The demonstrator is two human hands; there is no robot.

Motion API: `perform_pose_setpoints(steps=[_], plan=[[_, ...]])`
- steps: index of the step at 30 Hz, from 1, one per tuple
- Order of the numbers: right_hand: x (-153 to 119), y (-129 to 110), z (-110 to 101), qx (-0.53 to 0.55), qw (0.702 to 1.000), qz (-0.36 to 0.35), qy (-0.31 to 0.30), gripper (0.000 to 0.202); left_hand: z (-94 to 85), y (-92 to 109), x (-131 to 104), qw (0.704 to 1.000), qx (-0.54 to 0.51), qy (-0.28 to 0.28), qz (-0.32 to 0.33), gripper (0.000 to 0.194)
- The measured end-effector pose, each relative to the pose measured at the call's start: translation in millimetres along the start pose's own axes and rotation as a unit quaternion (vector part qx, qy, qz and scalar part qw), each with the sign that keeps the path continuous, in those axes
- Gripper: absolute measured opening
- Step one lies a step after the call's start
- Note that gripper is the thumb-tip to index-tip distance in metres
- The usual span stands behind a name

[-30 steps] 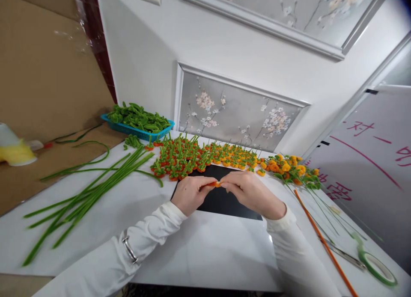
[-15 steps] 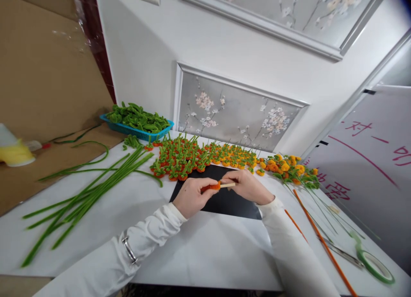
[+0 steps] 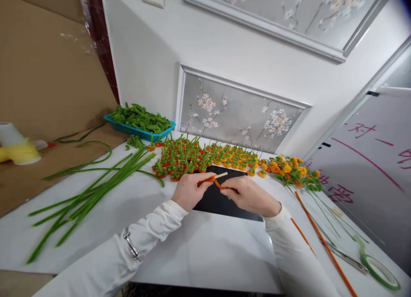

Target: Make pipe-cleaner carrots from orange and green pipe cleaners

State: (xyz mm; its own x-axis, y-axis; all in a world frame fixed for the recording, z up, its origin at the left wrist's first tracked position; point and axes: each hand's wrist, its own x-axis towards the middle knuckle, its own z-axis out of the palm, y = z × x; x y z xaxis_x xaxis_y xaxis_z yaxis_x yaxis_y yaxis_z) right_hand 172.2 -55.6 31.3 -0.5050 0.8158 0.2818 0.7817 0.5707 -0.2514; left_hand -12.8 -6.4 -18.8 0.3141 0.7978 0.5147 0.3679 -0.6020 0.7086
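Above a black mat point(image 3: 221, 203), my left hand point(image 3: 190, 190) is closed on a pale wooden stick point(image 3: 221, 175), whose bare end sticks out past the fingertips. Orange pipe cleaner point(image 3: 217, 184) comes from the stick at my left fingers. My right hand point(image 3: 252, 195) pinches the other end of this pipe cleaner, which bends in a short arc between the hands. Just beyond the hands stand rows of small orange pipe-cleaner pumpkins with green stems point(image 3: 183, 155) and yellow-orange ones point(image 3: 236, 155). How much is wound on the stick is hidden by my left fingers.
Long green pipe cleaners point(image 3: 96, 194) lie at left, below a blue tray point(image 3: 128, 129) of green pieces. On the right are finished orange flower stems point(image 3: 293, 170), loose orange pipe cleaners point(image 3: 324, 241), scissors point(image 3: 349, 260) and a green tape roll point(image 3: 380, 271). A framed panel point(image 3: 237, 113) leans behind.
My right hand has moved from the stick's end down and slightly right, drawing the orange pipe cleaner out. The stick now tilts upward in my left hand. The view has shifted slightly.
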Motion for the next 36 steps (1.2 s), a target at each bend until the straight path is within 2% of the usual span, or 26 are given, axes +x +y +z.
perform_pose_setpoints(steps=[4,8,14,20,24,28,33,36], plan=[[-0.5,-6.3,-2.2,-0.024,0.999,-0.008,0.019,0.02,0.1,-1.9,-0.6,0.999,0.041,-0.004,0.023,0.023],[1.1,-5.1,0.1,-0.025,0.998,-0.009,0.055,0.021,-0.2,-0.8,-1.5,0.995,0.066,-0.018,0.074,0.023],[7.6,3.3,1.5,0.027,0.991,-0.016,0.128,0.019,-0.1,5.0,-4.3,0.983,0.118,-0.055,0.131,0.023],[12.9,15.0,1.6,0.061,0.987,0.036,0.144,0.017,2.8,1.9,-4.9,0.981,0.122,-0.052,0.145,0.021],[14.8,24.4,9.1,0.074,0.989,0.065,0.107,0.023,4.1,1.9,-5.1,0.988,0.074,-0.049,0.126,0.019],[15.5,30.9,18.3,0.107,0.99,0.059,0.068,0.023,3.7,1.5,-4.0,0.997,0.018,-0.04,0.068,0.019],[15.1,27.5,26.2,0.09,0.994,0.037,0.048,0.027,1.6,-3.2,2.2,0.999,-0.044,0.007,0.02,0.03],[15.0,22.1,29.1,0.06,0.997,0.025,0.045,0.026,0.3,-5.4,5.1,0.999,-0.047,0.021,0.012,0.03]])
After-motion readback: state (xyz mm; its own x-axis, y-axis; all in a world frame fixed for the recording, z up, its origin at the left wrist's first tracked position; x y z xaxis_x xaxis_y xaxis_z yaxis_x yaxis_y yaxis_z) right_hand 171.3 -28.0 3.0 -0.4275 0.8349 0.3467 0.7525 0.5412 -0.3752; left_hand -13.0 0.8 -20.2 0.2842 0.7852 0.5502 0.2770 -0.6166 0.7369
